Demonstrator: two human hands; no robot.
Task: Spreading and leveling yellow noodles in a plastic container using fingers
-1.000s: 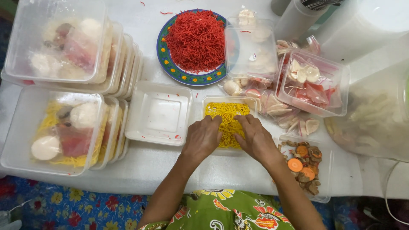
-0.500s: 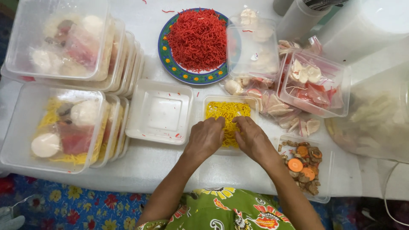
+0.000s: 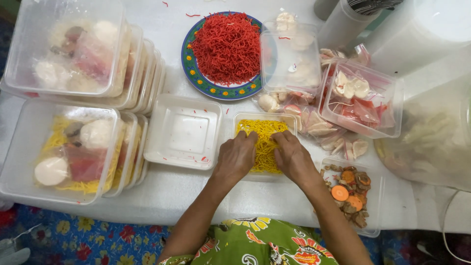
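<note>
yellow shreds (image 3: 264, 142) between both hands' grip

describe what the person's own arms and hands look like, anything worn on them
Both forearms are bare right up to the bottom of the frame, with no sleeve showing on either. The left hand and the right hand wear no gloves, and no rings, bracelets or watch show in this view. Below the arms is a green garment with a red, yellow and white floral print.
</note>
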